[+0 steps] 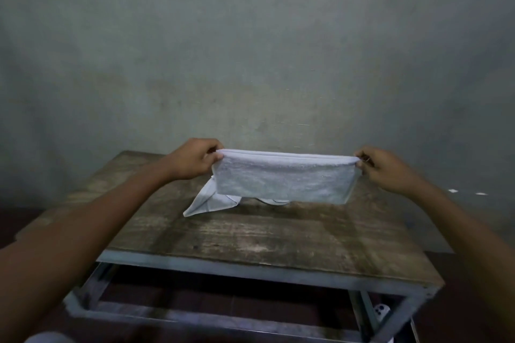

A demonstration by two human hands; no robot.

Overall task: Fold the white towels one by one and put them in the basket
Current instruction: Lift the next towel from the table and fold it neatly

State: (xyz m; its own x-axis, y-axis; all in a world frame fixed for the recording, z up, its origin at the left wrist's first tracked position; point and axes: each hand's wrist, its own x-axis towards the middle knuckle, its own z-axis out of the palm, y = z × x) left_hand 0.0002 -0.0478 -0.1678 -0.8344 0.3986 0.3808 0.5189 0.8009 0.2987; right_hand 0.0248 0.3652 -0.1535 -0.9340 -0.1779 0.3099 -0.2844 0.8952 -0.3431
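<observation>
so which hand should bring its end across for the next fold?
Either, probably: left hand and right hand pinch opposite top corners of the towel at equal height above the table. No visible advantage.

- Worn on the head, looking forward and slightly down across the wooden surface (250, 234) toward a grey wall (250, 50).
- Close enough for both forearms to stretch in from the lower corners, the hands meeting mid-frame.
- Wide-angle, bending the surface edges and taking in the metal frame (223, 267) beneath.
- Single view only, sharing nothing with another.
</observation>
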